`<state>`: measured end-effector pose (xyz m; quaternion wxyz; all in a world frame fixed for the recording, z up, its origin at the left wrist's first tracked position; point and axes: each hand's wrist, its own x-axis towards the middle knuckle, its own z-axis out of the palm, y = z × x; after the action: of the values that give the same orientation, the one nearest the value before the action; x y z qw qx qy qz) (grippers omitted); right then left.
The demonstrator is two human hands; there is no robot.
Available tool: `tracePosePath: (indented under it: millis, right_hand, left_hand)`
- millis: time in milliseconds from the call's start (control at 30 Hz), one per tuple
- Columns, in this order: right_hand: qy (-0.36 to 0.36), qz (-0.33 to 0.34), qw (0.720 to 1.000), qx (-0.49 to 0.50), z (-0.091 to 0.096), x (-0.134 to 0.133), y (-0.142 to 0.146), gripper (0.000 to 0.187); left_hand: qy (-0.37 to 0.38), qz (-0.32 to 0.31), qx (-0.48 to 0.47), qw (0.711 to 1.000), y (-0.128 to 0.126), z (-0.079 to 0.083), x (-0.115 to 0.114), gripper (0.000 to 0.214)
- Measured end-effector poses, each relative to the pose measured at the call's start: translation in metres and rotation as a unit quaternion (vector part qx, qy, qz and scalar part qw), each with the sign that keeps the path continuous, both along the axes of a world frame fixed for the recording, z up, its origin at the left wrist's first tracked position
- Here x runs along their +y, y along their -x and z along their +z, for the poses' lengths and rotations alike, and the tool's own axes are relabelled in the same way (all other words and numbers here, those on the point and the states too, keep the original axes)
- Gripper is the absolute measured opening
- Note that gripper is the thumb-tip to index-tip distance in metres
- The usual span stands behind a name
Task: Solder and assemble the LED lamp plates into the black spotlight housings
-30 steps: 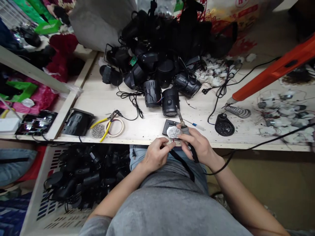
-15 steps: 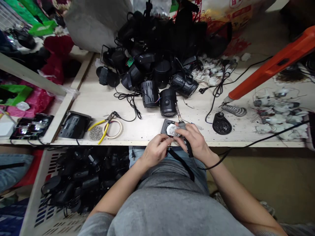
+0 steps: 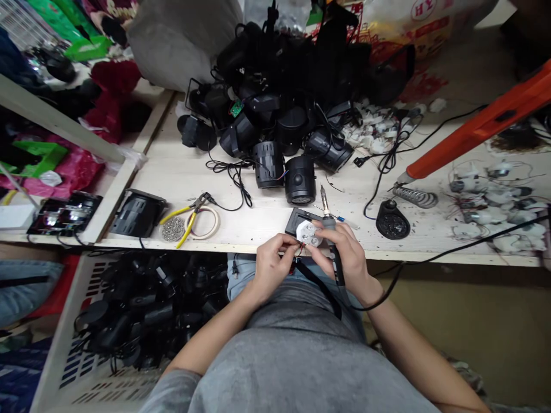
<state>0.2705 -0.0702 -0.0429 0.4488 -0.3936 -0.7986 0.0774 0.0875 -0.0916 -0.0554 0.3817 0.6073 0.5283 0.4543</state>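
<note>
At the near edge of a cluttered wooden workbench [image 3: 258, 221], a seated person in a grey top works on a small white hexagonal circuit board [image 3: 308, 232], which lies on a flat black plate [image 3: 297, 219] just in front of their lap. The right hand [image 3: 346, 255] is closed around a soldering iron [image 3: 329, 222], held like a pen with its tip pointing up and away from the board, while that hand's fingertips touch the board's right side. The left hand [image 3: 273, 263] is curled, thumb and forefinger pinching the thin red wire leads [image 3: 301, 246] at the board's near edge. The iron's black cord runs off to the right beneath the bench edge. Behind the board rises a heap of black lamp housings [image 3: 284, 109] trailing cables. To the left lie yellow-handled pliers [image 3: 183, 221], partly across a roll of tape [image 3: 206, 222], with a round metal mesh pad [image 3: 171, 229] beside them. To the right stand a coiled iron rest [image 3: 415, 196] and a dark teardrop-shaped dish [image 3: 391, 221], under a long orange bar [image 3: 486, 123]. Below the bench, at left, a pale slotted crate [image 3: 64, 344] is filled with more black parts.
</note>
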Motion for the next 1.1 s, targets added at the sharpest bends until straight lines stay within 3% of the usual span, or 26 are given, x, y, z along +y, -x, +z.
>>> tracePosePath:
  millis: [167, 333, 467, 567, 633, 700, 733, 800, 867, 900, 1000, 1100]
  right_hand:
    - [-0.003, -0.021, 0.999, 0.025, 0.0, -0.005, 0.001, 0.043]
    - [-0.004, -0.035, 0.999, 0.029, -0.001, -0.002, 0.003, 0.041]
    - [-0.002, -0.017, 0.999, 0.03, 0.001, -0.002, 0.003, 0.042]
    - [0.0, 0.005, 0.999, 0.035, 0.005, -0.003, 0.006, 0.042]
    - [-0.008, 0.017, 0.999, 0.04, 0.008, -0.003, 0.01, 0.043]
    - [-0.018, 0.028, 0.998, 0.044, 0.014, -0.002, 0.016, 0.044]
    - [-0.021, 0.031, 0.998, 0.046, 0.018, -0.002, 0.02, 0.045]
    - [-0.022, 0.03, 0.998, 0.056, 0.027, -0.003, 0.024, 0.046]
    - [-0.014, 0.013, 0.997, 0.075, 0.036, -0.004, 0.026, 0.046]
    - [-0.012, -0.004, 0.996, 0.085, 0.04, -0.005, 0.025, 0.047]
    - [-0.019, -0.073, 0.992, 0.104, 0.047, -0.004, 0.018, 0.046]
    - [-0.043, -0.124, 0.987, 0.088, 0.049, 0.002, 0.006, 0.048]
  left_hand:
    - [0.061, -0.092, -0.062, 0.992, -0.003, 0.004, -0.002, 0.009]
    - [0.187, -0.231, -0.172, 0.939, 0.009, 0.019, -0.003, 0.008]
    - [0.245, -0.263, -0.106, 0.927, 0.043, 0.036, -0.009, 0.024]
    - [0.289, -0.237, -0.048, 0.926, 0.076, 0.053, -0.008, 0.057]
    - [0.252, -0.19, 0.035, 0.948, 0.093, 0.072, -0.002, 0.063]
    - [0.142, -0.147, 0.186, 0.961, 0.101, 0.101, 0.008, 0.05]
    - [0.066, -0.13, 0.272, 0.951, 0.101, 0.117, 0.012, 0.039]
    - [-0.08, -0.117, 0.415, 0.899, 0.096, 0.15, 0.019, 0.026]
    - [-0.201, -0.097, 0.483, 0.847, 0.089, 0.175, 0.023, 0.025]
    - [-0.244, -0.082, 0.489, 0.833, 0.086, 0.182, 0.025, 0.025]
    - [-0.302, -0.009, 0.442, 0.845, 0.087, 0.177, 0.034, 0.019]
    - [-0.23, 0.073, 0.341, 0.909, 0.097, 0.146, 0.047, 0.016]
